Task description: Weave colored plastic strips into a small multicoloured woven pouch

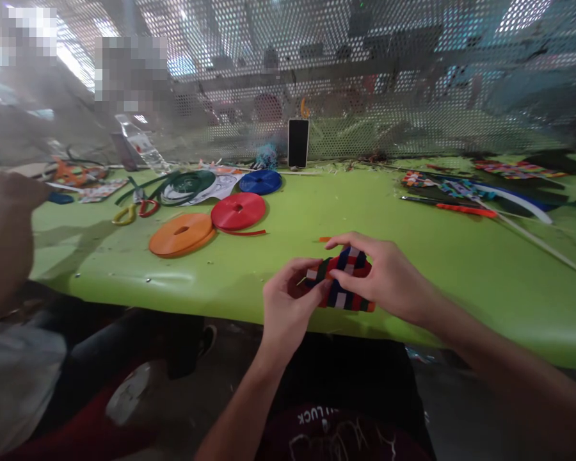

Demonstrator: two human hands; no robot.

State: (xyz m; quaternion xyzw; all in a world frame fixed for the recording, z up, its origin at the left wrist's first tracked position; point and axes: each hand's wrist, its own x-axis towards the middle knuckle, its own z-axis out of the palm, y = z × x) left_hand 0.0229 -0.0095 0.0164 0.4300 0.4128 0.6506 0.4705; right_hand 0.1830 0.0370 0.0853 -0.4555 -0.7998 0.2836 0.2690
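Note:
Near the table's front edge, a small woven piece of flat strips (342,299) in red, navy, white, green and orange is between my two hands. My left hand (290,298) pinches its left side, thumb in front. At its upper right, my right hand (379,272) grips it with thumb and forefinger. A short orange strip end (324,239) shows just behind my right fingertips. Parts of the woven piece are hidden by my fingers. To the left lie a red strip roll (240,212) and an orange strip roll (185,235).
Behind the rolls are a blue roll (260,182), a green roll (192,186) and scissors (137,206). A phone (298,144) stands against the perforated screen. At right lie an orange-handled tool (465,210) and woven pieces. Another person's arm (9,237) is at far left.

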